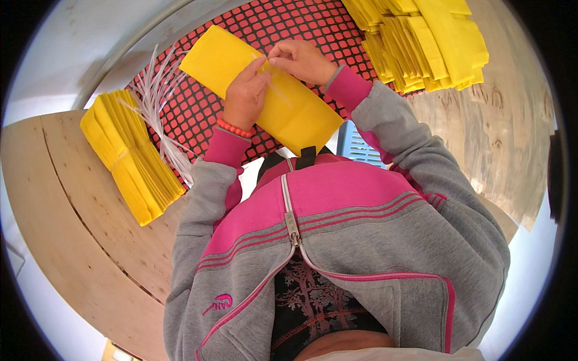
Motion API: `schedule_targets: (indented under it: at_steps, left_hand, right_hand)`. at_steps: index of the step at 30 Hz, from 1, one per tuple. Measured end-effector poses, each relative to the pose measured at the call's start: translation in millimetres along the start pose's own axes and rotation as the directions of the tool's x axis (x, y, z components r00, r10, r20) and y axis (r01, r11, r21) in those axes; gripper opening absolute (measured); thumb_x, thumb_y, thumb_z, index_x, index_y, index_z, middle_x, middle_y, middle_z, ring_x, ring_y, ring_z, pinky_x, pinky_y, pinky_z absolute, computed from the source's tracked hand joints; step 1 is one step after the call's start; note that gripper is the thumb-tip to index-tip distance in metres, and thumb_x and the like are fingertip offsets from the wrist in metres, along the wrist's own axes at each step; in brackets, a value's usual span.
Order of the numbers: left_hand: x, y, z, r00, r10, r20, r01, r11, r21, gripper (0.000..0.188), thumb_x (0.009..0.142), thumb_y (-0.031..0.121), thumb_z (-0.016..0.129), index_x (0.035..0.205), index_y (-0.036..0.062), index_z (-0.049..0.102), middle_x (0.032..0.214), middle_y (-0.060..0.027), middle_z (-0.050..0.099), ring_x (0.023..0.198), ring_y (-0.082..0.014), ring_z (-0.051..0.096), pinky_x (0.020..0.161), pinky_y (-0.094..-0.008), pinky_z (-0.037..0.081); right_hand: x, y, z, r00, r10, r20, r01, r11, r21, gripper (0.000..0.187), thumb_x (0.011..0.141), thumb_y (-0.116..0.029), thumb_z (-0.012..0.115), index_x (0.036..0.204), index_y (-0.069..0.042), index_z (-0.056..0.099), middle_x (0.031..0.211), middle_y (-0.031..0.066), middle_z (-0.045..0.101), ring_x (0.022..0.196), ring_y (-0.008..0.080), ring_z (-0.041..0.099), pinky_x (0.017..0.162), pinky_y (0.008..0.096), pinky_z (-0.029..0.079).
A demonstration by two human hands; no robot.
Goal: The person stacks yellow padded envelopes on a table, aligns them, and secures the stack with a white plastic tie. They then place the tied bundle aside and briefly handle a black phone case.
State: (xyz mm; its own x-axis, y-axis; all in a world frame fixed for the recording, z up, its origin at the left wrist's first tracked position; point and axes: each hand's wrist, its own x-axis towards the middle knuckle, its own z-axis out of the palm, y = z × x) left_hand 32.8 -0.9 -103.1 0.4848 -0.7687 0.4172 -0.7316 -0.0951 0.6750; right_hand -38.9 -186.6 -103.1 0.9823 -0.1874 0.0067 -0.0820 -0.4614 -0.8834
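Left of the red-and-black mat (pixel 328 27), we see a curved wooden tabletop (pixel 54 162). The left yellow stack (pixel 133 159) fans out across the mat's left edge, drawn in at its middle. Just beside it, a loose spray of white strips (pixel 154 105) lies over the mat's left part. Over the mat's middle is 1 yellow packet (pixel 304 117), slanting toward our lap, with a pale strip (pixel 280 91) across it. Above the mat, our left hand (pixel 245 93), wearing 1 red bead bracelet (pixel 235 128), has thumb and forefinger pinched on that strip. Next to it, our right hand (pixel 300 62) bends its fingers inward, its tips pinching at the same spot. Below the mat's right side shows 1 blue slatted basket (pixel 359 144). At the mat's upper right corner, we have the right yellow stack (pixel 430 45), piled in uneven layers.
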Motion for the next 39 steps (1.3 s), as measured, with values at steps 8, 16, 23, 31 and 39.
schedule_targets:
  at_steps: [8, 16, 23, 31, 39]
  left_hand:
    - [3.1, -6.5, 6.7, 0.992, 0.114, -0.049, -0.112, 0.992, 0.053, 0.017, 0.078, 0.002, 0.065, 0.095, 0.0034, 0.069, 0.119, -0.0166, 0.062, 0.102, -0.0297, 0.065, 0.084, -0.0340, 0.053]
    - [1.5, 2.0, -1.7, 0.994, 0.077, -0.082, -0.066, 0.989, 0.131, 0.016, 0.078, 0.001, 0.067, 0.093, 0.0038, 0.070, 0.114, -0.0135, 0.065, 0.101, -0.0269, 0.065, 0.083, -0.0325, 0.053]
    - [-13.7, -1.2, -3.2, 0.995, 0.051, -0.086, -0.020, 0.942, 0.335, 0.003, 0.078, 0.007, 0.064, 0.080, 0.0062, 0.062, 0.081, -0.0084, 0.060, 0.072, -0.0287, 0.059, 0.064, -0.0373, 0.049]
    - [-26.1, -2.2, -4.4, 0.989, -0.005, -0.149, 0.038, 0.976, 0.215, 0.008, 0.086, 0.011, 0.061, 0.081, 0.0044, 0.061, 0.085, -0.0084, 0.064, 0.065, -0.0232, 0.061, 0.059, -0.0315, 0.047]
    - [-2.7, -16.1, 3.8, 0.685, -0.628, 0.370, 0.601, 0.200, -0.773, 0.019, 0.094, 0.018, 0.052, 0.085, 0.0039, 0.059, 0.077, -0.0035, 0.064, 0.062, -0.0092, 0.059, 0.059, -0.0216, 0.047]
  right_hand:
    - [7.1, -6.8, -10.1, 0.889, 0.189, 0.417, -0.361, 0.850, 0.385, 0.019, 0.090, -0.021, 0.062, 0.098, -0.005, 0.065, 0.084, 0.0003, 0.064, 0.077, 0.0065, 0.059, 0.068, 0.0218, 0.047]
    - [6.5, 15.7, 13.9, 0.992, 0.103, 0.071, -0.121, 0.935, 0.333, 0.018, 0.086, -0.020, 0.062, 0.088, -0.002, 0.065, 0.083, 0.0061, 0.066, 0.073, 0.0153, 0.062, 0.065, 0.0293, 0.048]
    - [-5.1, 18.0, 20.8, 0.953, -0.059, -0.297, -0.016, 0.970, -0.243, 0.014, 0.082, -0.018, 0.059, 0.079, -0.004, 0.060, 0.075, 0.0104, 0.061, 0.074, 0.0275, 0.061, 0.065, 0.0393, 0.047]
    - [-2.4, 16.2, 19.2, 0.948, 0.231, -0.220, -0.158, 0.939, 0.307, 0.015, 0.088, -0.019, 0.060, 0.084, -0.004, 0.061, 0.092, 0.0069, 0.068, 0.071, 0.0159, 0.065, 0.060, 0.0286, 0.048]
    - [6.0, 19.2, 23.4, 0.893, 0.385, 0.231, -0.418, 0.524, 0.742, 0.013, 0.095, -0.018, 0.053, 0.089, -0.007, 0.057, 0.080, 0.0011, 0.063, 0.065, 0.0047, 0.055, 0.056, 0.0173, 0.040]
